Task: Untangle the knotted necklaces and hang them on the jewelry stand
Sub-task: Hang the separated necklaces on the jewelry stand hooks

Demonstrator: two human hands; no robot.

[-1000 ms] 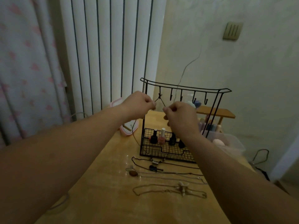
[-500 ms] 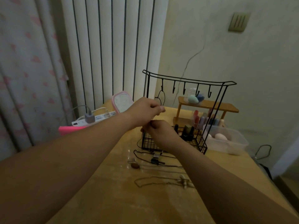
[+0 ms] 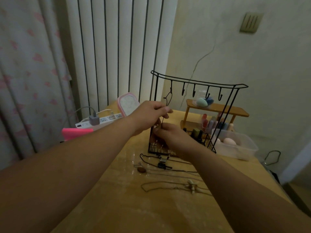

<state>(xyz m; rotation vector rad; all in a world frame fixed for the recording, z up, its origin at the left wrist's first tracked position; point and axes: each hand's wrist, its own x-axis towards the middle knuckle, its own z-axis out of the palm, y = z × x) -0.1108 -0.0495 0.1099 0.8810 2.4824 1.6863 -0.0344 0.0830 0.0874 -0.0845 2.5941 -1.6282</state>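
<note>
**A:** Head view. Position of the black wire jewelry stand (image 3: 200, 82)?

**B:** Upright toward the far end of the tan wooden surface (image 3: 117, 199). Five hooks under the top bar, mesh basket at the base.

**A:** Anything hung?

**B:** One thin dark cord necklace (image 3: 167, 100), looped over the leftmost hook and trailing down beside the stand's left post.

**A:** Left grip (image 3: 151, 113)?

**B:** Raised level with that post, fingers curled, thumb and forefinger pinched on the hanging cord a little below the hook.

**A:** Right grip (image 3: 171, 136)?

**B:** Lower, just under the left, in front of the basket. Fingers curled in, closed on the same cord's lower run.

**A:** Other necklaces?

**B:** Three, flat on the surface, apart from both grips. Nearest the basket, dark cord with a square dark pendant (image 3: 161, 164). Just beside it, pale chain with a brown oval pendant (image 3: 141, 169). Closest to the camera, thin chain with a pale cross-shaped pendant (image 3: 191, 186), partly hidden by the right forearm.

**A:** Surroundings?

**B:** White power strip (image 3: 102, 121) at the far left edge. Small wooden shelf (image 3: 218, 109) and clear plastic tub (image 3: 240, 148) to the right, behind the stand.
</note>
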